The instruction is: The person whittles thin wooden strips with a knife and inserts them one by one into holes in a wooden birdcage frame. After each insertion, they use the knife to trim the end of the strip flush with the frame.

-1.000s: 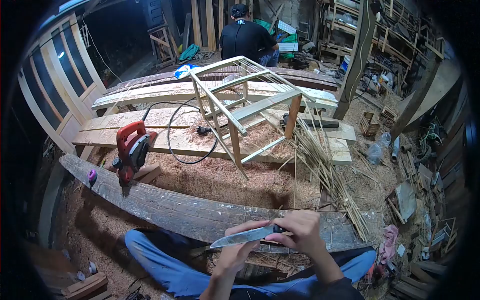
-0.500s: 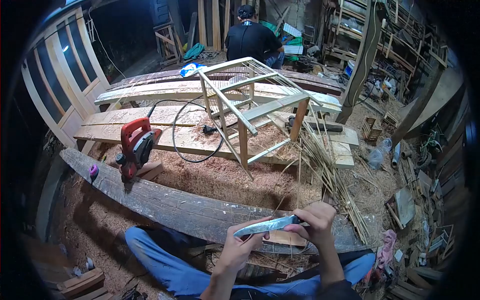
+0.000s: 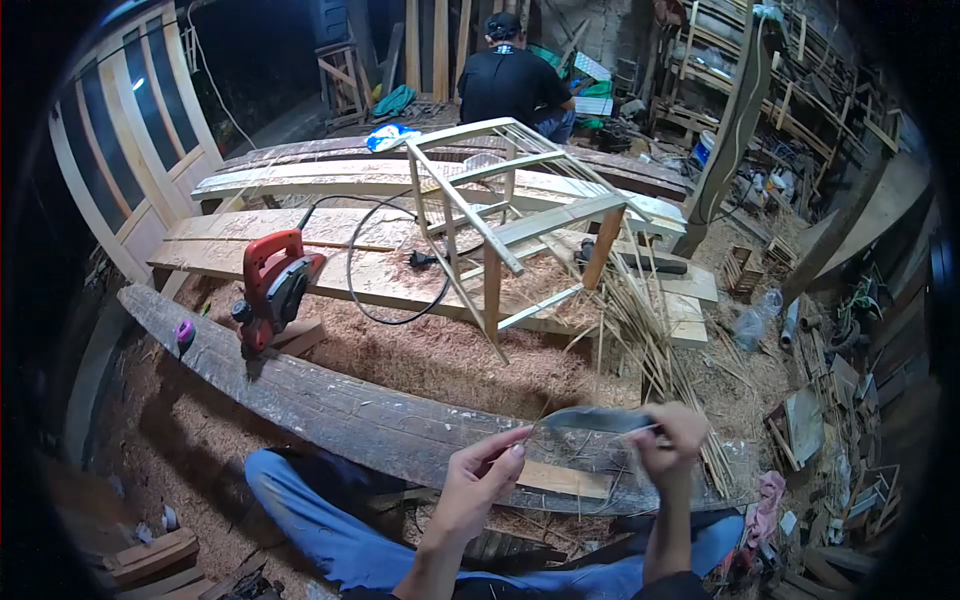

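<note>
My right hand (image 3: 672,440) is closed around the handle of a knife, partly smeared by motion. The knife's broad blade (image 3: 590,420) points left over the plank bench. My left hand (image 3: 482,478) pinches a thin bamboo strip (image 3: 541,417) between thumb and fingertips, close to the blade's tip. Just beyond the hands, a bundle of thin bamboo strips (image 3: 655,345) leans across the boards. A slatted wooden frame (image 3: 555,222) stands behind them, with thin rods along its side.
A dark weathered plank (image 3: 350,405) crosses in front of my knees. On it are a red electric planer (image 3: 272,285) and a purple-topped item (image 3: 185,335). Pale boards (image 3: 220,255) lie beyond, among wood shavings. A person (image 3: 510,85) sits at the back. A post (image 3: 735,130) rises at right.
The knife has moved away from my left hand, up and to the right, with its blade turned. My left fingers, earlier against the blade, now pinch a thin strip.
</note>
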